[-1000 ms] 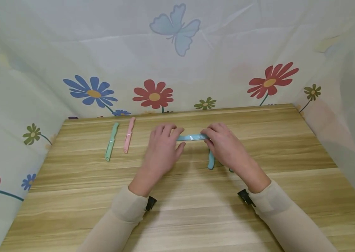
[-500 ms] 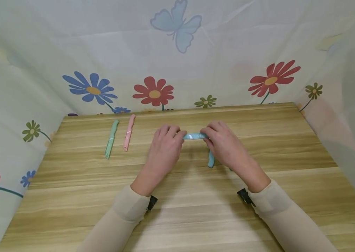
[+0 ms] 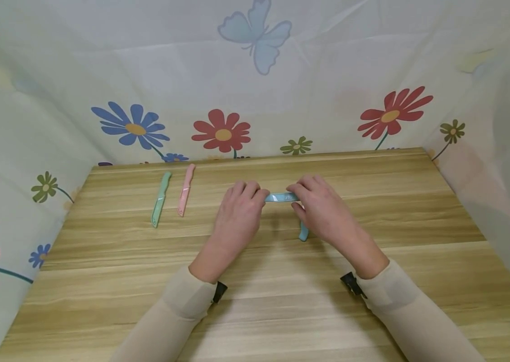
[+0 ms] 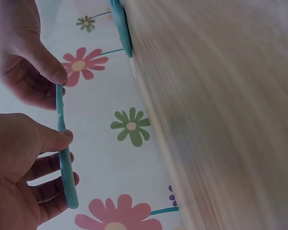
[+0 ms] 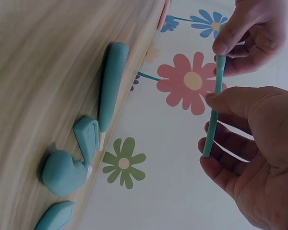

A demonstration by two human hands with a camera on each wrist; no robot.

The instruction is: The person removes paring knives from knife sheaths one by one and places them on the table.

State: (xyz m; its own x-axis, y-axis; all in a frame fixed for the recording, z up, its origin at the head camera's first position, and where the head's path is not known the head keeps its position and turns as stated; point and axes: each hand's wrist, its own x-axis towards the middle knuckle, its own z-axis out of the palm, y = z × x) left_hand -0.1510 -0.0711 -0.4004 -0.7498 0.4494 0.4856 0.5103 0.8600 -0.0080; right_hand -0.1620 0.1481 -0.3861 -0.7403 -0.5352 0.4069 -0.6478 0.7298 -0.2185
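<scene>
In the head view, my left hand and my right hand pinch opposite ends of a slim blue plastic-looking knife at the centre of the frame. Compared with a second ago, my left hand sits farther right and its thumb has closed in, so a shorter stretch of blue shows between us. My right hand blocks most of what lies beneath; only a curved blue handle peeks out below it. A mint-green knife and a pale pink knife lie left of centre on the wood-grain table, before a white flower-printed cloth.

In the left wrist view, my left thumb and curled fingers grip the thicker length at lower left, clear of the tabletop; my right fingertips hold the thin end above.

In the right wrist view, at right, my right thumb presses the flat length against my fingers. At left, a smooth teal handle, a hollow-edged teal piece and a rounded teal piece crowd together on the wood.
</scene>
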